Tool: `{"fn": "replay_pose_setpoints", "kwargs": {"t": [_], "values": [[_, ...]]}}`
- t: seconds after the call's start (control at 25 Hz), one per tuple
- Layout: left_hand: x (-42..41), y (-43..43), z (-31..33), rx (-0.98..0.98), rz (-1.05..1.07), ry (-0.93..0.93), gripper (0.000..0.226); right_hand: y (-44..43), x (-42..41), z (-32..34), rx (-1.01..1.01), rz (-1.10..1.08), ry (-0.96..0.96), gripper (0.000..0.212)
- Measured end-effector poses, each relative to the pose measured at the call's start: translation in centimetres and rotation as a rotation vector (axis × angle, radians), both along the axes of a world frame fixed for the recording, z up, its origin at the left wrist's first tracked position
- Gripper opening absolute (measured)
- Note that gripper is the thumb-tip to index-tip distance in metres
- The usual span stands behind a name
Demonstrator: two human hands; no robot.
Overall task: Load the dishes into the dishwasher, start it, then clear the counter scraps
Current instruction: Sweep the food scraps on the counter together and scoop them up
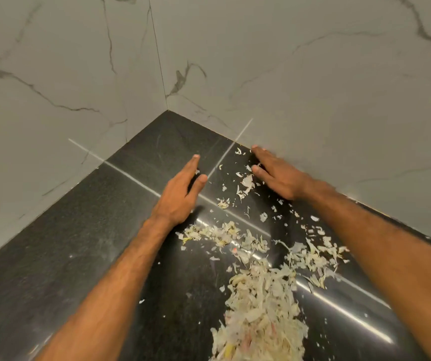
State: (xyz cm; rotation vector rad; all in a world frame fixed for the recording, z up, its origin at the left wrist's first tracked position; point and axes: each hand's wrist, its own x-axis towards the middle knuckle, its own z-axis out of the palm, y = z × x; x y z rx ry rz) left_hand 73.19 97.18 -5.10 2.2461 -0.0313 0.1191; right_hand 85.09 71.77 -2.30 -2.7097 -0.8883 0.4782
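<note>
Pale, papery vegetable scraps (261, 295) lie scattered over a black polished counter (79, 243), thickest in a heap near the bottom middle and thinning toward the corner. My left hand (180, 191) is on edge with straight fingers, to the left of the scraps. My right hand (274, 173) lies flat with straight fingers against the right wall, at the far end of the scrap trail. Neither hand holds anything. The loose flakes (245, 183) lie between the two hands.
Grey marble-patterned walls (287, 87) meet in a corner (167, 109) behind the counter and bound it on the left and right. The left part of the counter carries almost no scraps.
</note>
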Motion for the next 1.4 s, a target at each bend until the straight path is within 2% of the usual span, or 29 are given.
{"fn": "replay_pose_setpoints", "kwargs": {"t": [0.12, 0.2, 0.28, 0.36, 0.44, 0.48, 0.56, 0.64, 0.72, 0.88, 1.0, 1.08, 1.16, 1.2, 1.28, 1.32, 1.4], "values": [[2.3, -2.4, -0.7, -0.088, -0.094, -0.025, 0.07, 0.3, 2.7, -1.3, 0.052, 0.101, 0.061, 0.072], [2.7, -2.4, -1.4, -0.225, -0.079, -0.071, 0.069, 1.7, 2.9, -2.0, 0.102, 0.085, 0.053, 0.066], [2.6, -1.9, -1.9, -0.368, 0.028, -0.152, 0.068, 2.8, 1.5, -2.3, 0.151, 0.093, 0.045, 0.063], [2.8, -1.4, -1.9, -0.51, 0.171, -0.234, 0.07, 3.2, -0.7, -2.4, 0.237, 0.211, 0.107, 0.062], [3.4, -0.9, -1.5, -0.623, 0.271, -0.229, 0.072, 3.6, -1.7, -1.8, 0.335, 0.225, 0.186, 0.06], [3.6, -0.8, -1.4, -0.643, 0.298, -0.22, 0.073, 4.0, -1.0, -1.2, 0.354, 0.197, 0.156, 0.059], [3.9, -0.8, -1.4, -0.613, 0.314, -0.214, 0.075, 6.1, 2.1, 0.0, 0.225, 0.216, -0.034, 0.059], [4.0, -0.8, -1.5, -0.57, 0.324, -0.2, 0.075, 10.8, 5.6, 0.9, -0.058, 0.345, -0.229, 0.06], [4.1, -0.6, -1.8, -0.56, 0.328, -0.219, 0.073, 16.3, 7.8, 1.3, -0.211, 0.345, -0.29, 0.064], [4.3, -0.3, -2.1, -0.569, 0.339, -0.252, 0.071, 23.1, 8.0, 0.5, -0.44, 0.201, -0.325, 0.069], [4.3, -0.6, -1.8, -0.577, 0.366, -0.24, 0.068, 21.7, 5.6, 0.9, -0.635, 0.151, -0.491, 0.057], [4.1, -0.5, -1.8, -0.576, 0.375, -0.227, 0.068, 18.7, 3.0, 1.1, -0.73, 0.159, -0.488, 0.058], [4.0, -0.6, -1.8, -0.613, 0.374, -0.24, 0.066, 14.9, 0.5, 1.6, -0.806, 0.13, -0.458, 0.049], [4.0, -0.8, -1.5, -0.637, 0.372, -0.246, 0.065, 13.4, 0.2, 2.2, -0.789, 0.096, -0.445, 0.041], [3.8, -1.4, -0.7, -0.693, 0.38, -0.25, 0.064, 12.3, 0.8, 3.7, -0.632, 0.009, -0.487, 0.029], [3.3, -1.0, -0.4, -0.711, 0.412, -0.263, 0.065, 13.1, 1.0, 4.0, -0.486, 0.026, -0.5, 0.026], [1.7, 1.7, -0.5, -0.667, 0.489, -0.321, 0.067, 16.7, 1.2, 3.7, -0.167, 0.193, -0.426, 0.026]]}}
